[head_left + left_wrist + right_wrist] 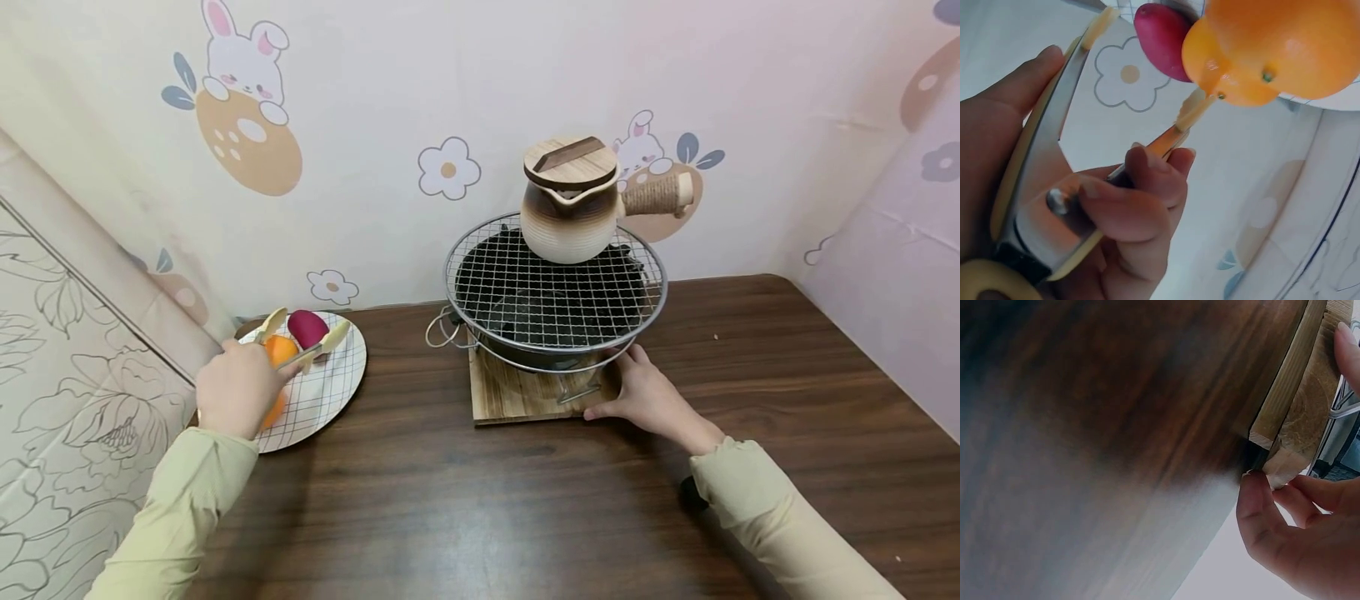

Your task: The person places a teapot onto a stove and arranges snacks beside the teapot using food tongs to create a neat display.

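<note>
Tabletop [450,517] of dark brown wood grain fills much of my head view, a pale sheen on its near half. On it I make out a round grill [555,304], wire mesh in a steel rim above a dark basin [540,358], and beneath that a flat wooden board [513,402] of lighter grain. Well to the left sits a round white plate [330,412] printed with thin grid lines. On the mesh, toward its back, stands a ribbed clay pot [558,237], cream and scorched brown, with a disc-shaped wooden lid [570,167] and a cord-wrapped handle [651,198]. I have the left hand [243,387] at the plate's left edge, fingers curled round steel tongs [1041,169]; their cream tips stand apart. The right hand [641,396] has its fingers gripping the board's right front corner. Two round oranges [1285,44] and a smooth magenta fruit [1163,40] lie on the plate; whether a tip touches one I cannot tell.
</note>
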Demonstrator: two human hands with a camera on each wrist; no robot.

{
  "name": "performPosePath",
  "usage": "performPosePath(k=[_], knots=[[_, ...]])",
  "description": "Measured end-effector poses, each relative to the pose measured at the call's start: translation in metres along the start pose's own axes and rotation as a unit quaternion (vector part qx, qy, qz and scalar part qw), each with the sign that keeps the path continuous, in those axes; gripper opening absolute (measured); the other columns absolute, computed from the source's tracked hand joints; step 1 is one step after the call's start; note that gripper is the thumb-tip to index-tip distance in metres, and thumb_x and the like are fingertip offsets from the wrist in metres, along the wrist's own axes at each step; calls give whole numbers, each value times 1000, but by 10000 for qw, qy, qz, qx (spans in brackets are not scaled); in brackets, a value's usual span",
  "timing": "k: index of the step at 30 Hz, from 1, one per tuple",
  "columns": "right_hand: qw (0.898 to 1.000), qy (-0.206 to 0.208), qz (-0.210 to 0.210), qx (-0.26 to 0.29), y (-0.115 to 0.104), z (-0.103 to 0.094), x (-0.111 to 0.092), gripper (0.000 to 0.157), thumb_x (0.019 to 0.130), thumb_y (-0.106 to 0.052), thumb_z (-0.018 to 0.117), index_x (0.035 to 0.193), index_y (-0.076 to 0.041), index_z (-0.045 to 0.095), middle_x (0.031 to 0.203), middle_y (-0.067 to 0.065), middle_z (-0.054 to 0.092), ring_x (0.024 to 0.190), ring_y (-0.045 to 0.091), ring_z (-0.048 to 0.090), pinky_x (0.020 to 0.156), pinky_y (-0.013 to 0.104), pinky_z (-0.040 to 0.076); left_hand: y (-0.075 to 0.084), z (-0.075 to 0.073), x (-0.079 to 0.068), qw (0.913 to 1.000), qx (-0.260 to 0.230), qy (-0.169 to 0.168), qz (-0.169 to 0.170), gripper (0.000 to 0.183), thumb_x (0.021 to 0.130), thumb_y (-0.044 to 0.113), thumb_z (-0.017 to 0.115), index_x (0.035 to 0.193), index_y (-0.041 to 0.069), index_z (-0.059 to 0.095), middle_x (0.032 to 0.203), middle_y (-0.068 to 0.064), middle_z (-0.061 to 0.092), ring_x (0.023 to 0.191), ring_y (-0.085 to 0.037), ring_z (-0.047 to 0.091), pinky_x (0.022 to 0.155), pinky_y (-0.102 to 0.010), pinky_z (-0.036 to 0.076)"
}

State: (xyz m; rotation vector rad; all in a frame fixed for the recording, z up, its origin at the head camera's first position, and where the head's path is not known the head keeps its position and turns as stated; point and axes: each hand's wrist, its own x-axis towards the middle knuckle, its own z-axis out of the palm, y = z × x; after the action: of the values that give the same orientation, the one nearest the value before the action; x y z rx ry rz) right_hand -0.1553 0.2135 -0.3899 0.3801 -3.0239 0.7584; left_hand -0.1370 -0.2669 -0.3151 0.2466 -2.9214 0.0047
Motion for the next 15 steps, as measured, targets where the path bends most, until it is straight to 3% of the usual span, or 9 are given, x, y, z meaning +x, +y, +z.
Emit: performPosePath(k=[8,15], knots=[[10000,-44,40,13,2,1,0,115,62,-44,87,146,8,29,136,33,36,111,49,53,89,58,47,10,-9,17,9993,315,-186,85,63,77,48,73,72,-14,62,79,-35,57,65,-47,62,53,-48,47],[10000,39,-21,6,2,1,0,113,61,-43,88,145,7,31,133,32,38,111,47,53,89,58,47,11,-9,22,9987,361,-350,125,61,78,48,72,78,-13,64,81,-35,60,69,-47,62,53,-48,47]])
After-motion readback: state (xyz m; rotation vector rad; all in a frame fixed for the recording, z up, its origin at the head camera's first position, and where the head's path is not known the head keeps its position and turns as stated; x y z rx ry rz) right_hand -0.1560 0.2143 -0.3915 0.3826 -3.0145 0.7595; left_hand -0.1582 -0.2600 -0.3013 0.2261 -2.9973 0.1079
